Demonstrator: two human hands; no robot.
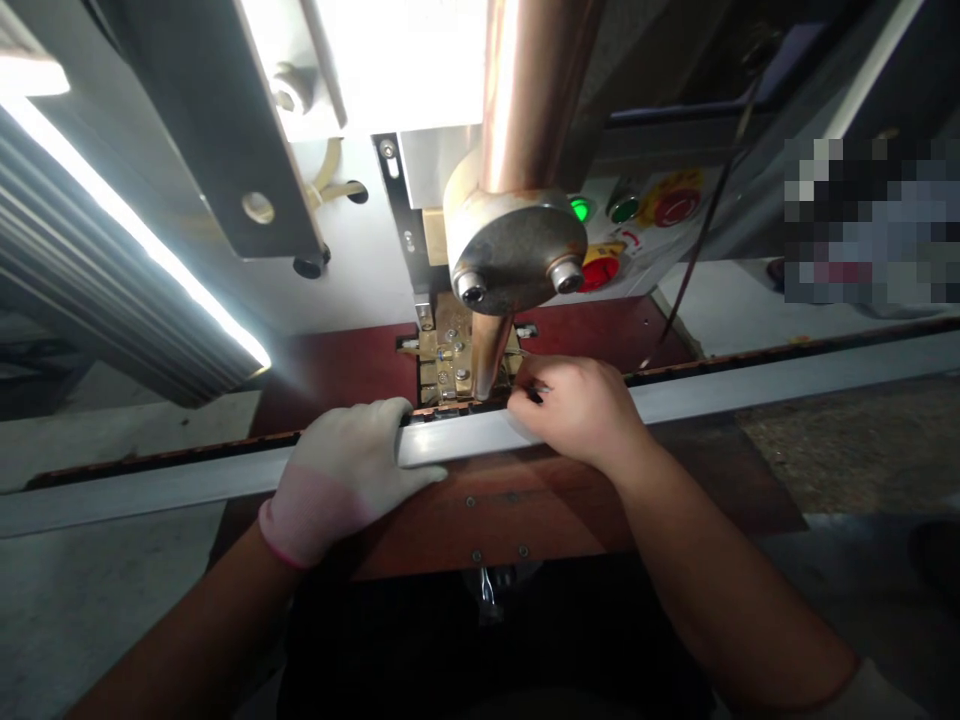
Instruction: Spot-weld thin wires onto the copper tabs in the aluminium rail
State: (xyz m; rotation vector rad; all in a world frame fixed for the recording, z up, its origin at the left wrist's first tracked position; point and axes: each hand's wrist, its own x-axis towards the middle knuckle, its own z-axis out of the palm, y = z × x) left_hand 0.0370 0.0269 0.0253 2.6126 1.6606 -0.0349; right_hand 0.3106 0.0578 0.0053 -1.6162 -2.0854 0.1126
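Note:
A long silvery metal bar [465, 438] runs across the view, with a dark strip with copper-coloured parts along its far edge. My left hand [345, 475], in a white glove with a pink cuff, is closed around the bar left of the middle. My bare right hand [581, 410] rests at the bar's far edge right of the middle, its fingers pinched on something thin and too small to make out. Between the hands, the tip of a copper rod [491, 355] points down at the strip, in front of a brass block [446, 350] with screws.
Above the hands hangs a thick copper column with a round clamp [517, 245]. A green-lit button [580, 208] and a red emergency stop [677, 205] are behind it at right. A bright light strip [142, 220] slants at left. The reddish-brown board [480, 515] lies below the bar.

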